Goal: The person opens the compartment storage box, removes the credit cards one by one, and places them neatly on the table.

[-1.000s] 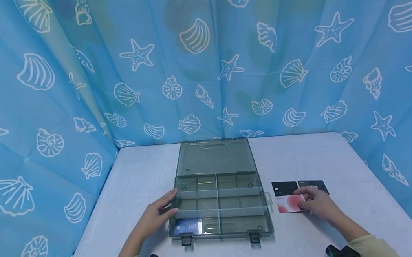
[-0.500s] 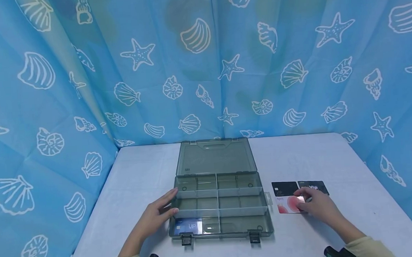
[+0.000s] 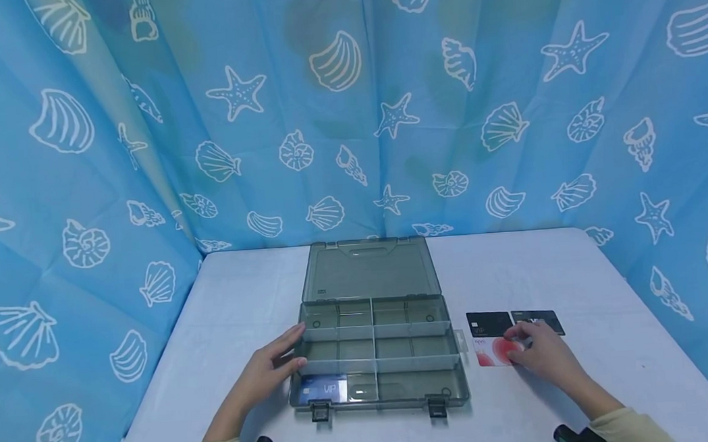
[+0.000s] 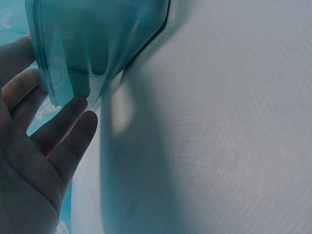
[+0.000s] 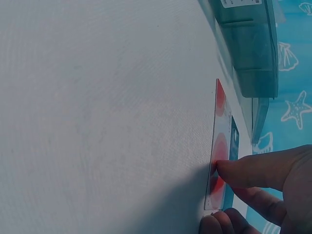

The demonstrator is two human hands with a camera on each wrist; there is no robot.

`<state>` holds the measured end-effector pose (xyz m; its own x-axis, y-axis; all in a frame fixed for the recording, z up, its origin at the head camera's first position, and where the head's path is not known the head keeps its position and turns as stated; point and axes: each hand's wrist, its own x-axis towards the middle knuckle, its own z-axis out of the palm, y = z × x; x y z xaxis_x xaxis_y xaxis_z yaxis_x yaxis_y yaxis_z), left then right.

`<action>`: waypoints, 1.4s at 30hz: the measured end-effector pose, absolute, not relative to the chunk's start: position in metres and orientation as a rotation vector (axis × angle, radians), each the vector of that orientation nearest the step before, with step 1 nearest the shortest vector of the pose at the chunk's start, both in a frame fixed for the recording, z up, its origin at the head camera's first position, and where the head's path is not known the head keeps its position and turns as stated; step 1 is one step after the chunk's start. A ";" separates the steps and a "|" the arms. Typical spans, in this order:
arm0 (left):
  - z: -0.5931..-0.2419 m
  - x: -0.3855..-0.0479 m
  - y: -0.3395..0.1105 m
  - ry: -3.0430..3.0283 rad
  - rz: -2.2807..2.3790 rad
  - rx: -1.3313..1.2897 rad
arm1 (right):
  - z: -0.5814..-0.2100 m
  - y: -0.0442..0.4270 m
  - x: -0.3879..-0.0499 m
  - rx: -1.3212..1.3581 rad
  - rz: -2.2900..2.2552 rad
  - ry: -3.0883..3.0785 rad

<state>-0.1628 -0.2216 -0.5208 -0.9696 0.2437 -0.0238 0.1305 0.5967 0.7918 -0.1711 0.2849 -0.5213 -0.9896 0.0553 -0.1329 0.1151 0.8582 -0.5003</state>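
Note:
A white card with red circles [image 3: 490, 352] lies flat on the table to the right of the box. My right hand [image 3: 547, 354] pinches this card at its right part; in the right wrist view the thumb [image 5: 239, 170] is on its face. Just behind it lies a black VIP card [image 3: 488, 323], with a second dark card [image 3: 545, 316] partly covered by my fingers. My left hand [image 3: 268, 368] rests against the left side of the grey see-through divided box [image 3: 421, 384], its fingers extended, also seen in the left wrist view.
The box's lid [image 3: 369, 271] is laid back towards the curtain [image 3: 347, 113]. In the front left compartment lies a blue VIP card [image 3: 323, 389]. Two latches [image 3: 320, 412] hang at the box's front edge. White cloth covers the table [image 3: 242, 282].
My right hand and forearm have shifted slightly to the left, and the red-and-white card has moved only a tiny amount. The left hand and the box stay put.

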 end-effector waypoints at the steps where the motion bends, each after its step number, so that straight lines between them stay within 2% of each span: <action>1: -0.521 -0.163 -0.222 2.691 1.316 0.313 | -0.521 0.285 -0.171 0.139 -0.802 2.911; 16: -0.521 -0.162 -0.222 2.695 1.313 0.323 | -0.522 0.284 -0.170 0.114 -0.835 2.946; 42: -0.522 -0.163 -0.222 2.695 1.321 0.321 | -0.504 0.256 -0.166 0.046 -1.212 2.770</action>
